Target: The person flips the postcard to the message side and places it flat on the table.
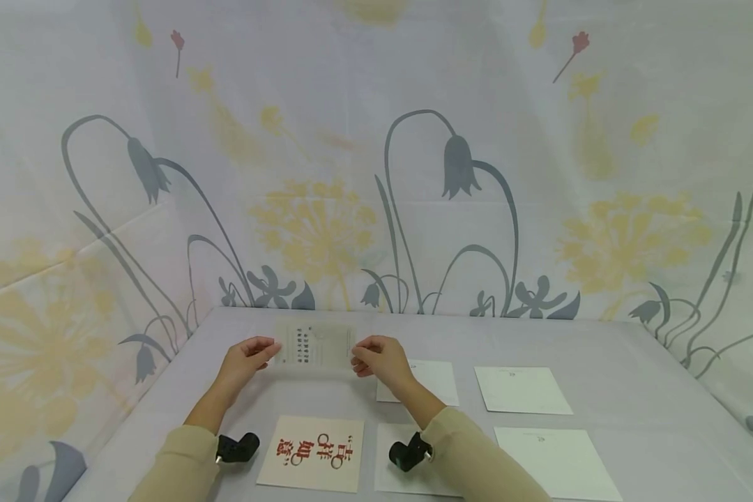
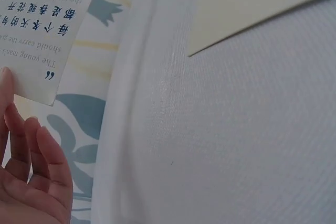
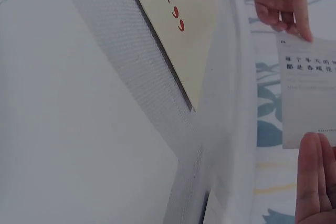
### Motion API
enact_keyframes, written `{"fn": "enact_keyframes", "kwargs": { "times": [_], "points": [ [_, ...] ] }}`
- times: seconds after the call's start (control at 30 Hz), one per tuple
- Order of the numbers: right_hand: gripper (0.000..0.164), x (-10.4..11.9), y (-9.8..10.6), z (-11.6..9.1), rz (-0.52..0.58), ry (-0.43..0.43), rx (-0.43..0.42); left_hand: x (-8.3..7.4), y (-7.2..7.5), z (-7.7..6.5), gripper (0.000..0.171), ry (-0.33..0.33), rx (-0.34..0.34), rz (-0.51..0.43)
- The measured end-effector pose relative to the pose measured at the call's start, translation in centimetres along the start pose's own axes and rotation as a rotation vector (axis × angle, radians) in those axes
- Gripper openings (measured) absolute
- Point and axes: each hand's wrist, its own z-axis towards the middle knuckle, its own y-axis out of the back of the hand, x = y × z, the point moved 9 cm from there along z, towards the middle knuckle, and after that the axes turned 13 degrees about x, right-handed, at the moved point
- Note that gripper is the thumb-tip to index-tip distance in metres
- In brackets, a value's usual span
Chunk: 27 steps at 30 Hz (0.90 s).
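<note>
A pale card (image 1: 316, 345), printed with lines of dark Chinese characters, is held raised over the far left part of the table. My left hand (image 1: 245, 362) pinches its left edge between thumb and fingers, while my right hand (image 1: 384, 361) pinches the right edge. Smaller English text and a faint drawing also show on the card (image 2: 37, 35) in the left wrist view. Closer to me, below the held card, lies a cream card (image 1: 314, 453) with red Chinese characters and ring shapes.
White cards lie flat on the grey-white table (image 1: 326, 397): one behind my right forearm (image 1: 436, 383), one under the right wrist (image 1: 389, 446), and a far right one (image 1: 522, 390) and near right one (image 1: 555, 461). A flower-patterned cloth (image 1: 351, 174) hangs behind the table.
</note>
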Motion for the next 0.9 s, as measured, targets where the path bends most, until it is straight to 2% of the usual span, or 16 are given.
{"fn": "enact_keyframes", "kwargs": {
  "times": [0.1,0.3,0.47,0.77,0.9],
  "points": [
    [0.019,-0.4,0.0,0.1,0.039,-0.015,-0.001,0.2,0.1,-0.1,0.04,0.01,0.003,0.008],
    [0.021,-0.7,0.1,0.0,0.035,-0.022,-0.007,0.8,-0.1,-0.2,0.04,0.018,0.048,-0.08],
    [0.02,-0.8,0.3,-0.1,0.052,-0.027,-0.019,0.9,-0.5,-0.3,0.037,-0.002,0.107,-0.162],
    [0.023,-0.9,0.3,-0.2,0.088,-0.028,-0.011,1.2,-0.7,-0.3,0.033,-0.045,0.202,-0.376],
    [0.023,-1.0,0.4,-0.3,0.083,-0.041,-0.023,1.3,-0.8,-0.3,0.031,-0.051,0.245,-0.43]
  ]
}}
